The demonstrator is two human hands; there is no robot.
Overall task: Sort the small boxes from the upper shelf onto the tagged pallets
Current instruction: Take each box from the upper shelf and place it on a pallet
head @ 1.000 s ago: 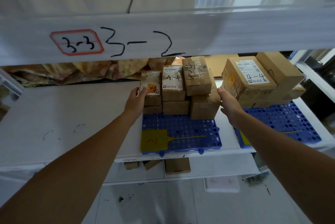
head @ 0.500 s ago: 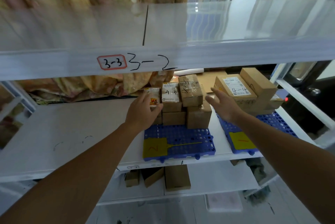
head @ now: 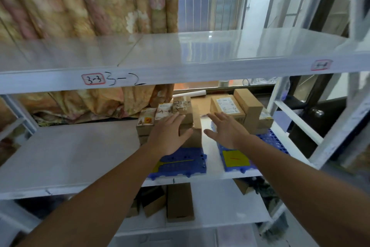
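At centre frame, both hands empty over the stacked boxes (head: 180, 118) on the blue pallets (head: 180, 163), left hand (head: 169, 136) and right hand (head: 226, 129) fingers spread. Between placements; next, probably reaching to the upper shelf (head: 180, 54).

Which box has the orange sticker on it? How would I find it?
Look at the white middle shelf, at the left blue pallet where small boxes are stacked. The box with the orange sticker stands at the stack's left end, just left of the left hand. Its neighbours show only white labels or tape.
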